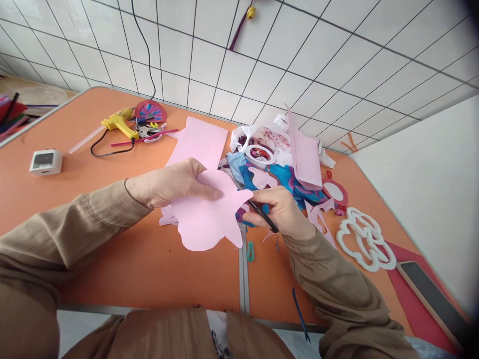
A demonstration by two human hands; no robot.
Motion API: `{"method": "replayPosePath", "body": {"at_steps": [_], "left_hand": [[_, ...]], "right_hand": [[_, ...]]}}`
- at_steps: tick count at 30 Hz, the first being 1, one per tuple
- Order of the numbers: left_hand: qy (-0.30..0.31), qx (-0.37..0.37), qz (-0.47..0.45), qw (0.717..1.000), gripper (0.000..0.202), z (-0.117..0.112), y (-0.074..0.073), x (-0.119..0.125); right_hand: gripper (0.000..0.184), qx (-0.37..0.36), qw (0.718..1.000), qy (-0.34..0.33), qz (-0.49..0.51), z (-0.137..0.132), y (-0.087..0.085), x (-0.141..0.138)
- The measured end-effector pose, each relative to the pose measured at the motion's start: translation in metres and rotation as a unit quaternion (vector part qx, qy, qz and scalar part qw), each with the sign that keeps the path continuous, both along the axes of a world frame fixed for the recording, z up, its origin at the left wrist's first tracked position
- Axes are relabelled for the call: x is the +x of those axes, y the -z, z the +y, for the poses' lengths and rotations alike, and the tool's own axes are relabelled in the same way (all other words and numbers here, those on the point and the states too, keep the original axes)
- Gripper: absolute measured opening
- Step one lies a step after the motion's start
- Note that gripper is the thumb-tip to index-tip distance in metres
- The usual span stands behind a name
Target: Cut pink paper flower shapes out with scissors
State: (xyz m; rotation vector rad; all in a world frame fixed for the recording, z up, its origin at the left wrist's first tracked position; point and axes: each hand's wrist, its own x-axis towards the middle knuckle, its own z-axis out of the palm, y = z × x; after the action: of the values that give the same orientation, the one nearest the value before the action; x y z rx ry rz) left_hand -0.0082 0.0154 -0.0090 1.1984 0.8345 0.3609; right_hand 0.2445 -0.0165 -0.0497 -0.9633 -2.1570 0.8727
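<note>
A pink sheet [205,219], cut with a wavy lower edge and pointed tabs on its right side, is held up over the orange table. My left hand [179,182] is closed on its upper left part, thumb on top. My right hand [286,212] is closed around scissors with a black handle [265,217], close by the sheet's right edge. Its fingertips touch or nearly touch the upper pointed tab. The blades are partly hidden behind the sheet, and how far they are apart I cannot tell.
Behind the hands lie a larger pink sheet [204,142], a blue patterned cloth [284,174] and a white tape roll [259,154]. A yellow glue gun [121,123] and a white cube [46,162] are at left. White cloud-shaped cutouts [364,239] and a phone [430,294] lie right.
</note>
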Motion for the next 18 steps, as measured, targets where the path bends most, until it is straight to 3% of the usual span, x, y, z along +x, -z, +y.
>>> {"method": "replayPosePath", "body": {"at_steps": [12,18], "left_hand": [[0.012,0.02,0.033,0.999,0.016,0.001,-0.001,-0.001],[0.014,0.017,0.018,1.0,0.01,0.001,-0.001,-0.001]], "right_hand": [[0.021,0.053,0.999,0.004,0.002,-0.002,-0.004,-0.001],[0.033,-0.007,0.999,0.05,0.016,-0.001,-0.002,0.009]]}}
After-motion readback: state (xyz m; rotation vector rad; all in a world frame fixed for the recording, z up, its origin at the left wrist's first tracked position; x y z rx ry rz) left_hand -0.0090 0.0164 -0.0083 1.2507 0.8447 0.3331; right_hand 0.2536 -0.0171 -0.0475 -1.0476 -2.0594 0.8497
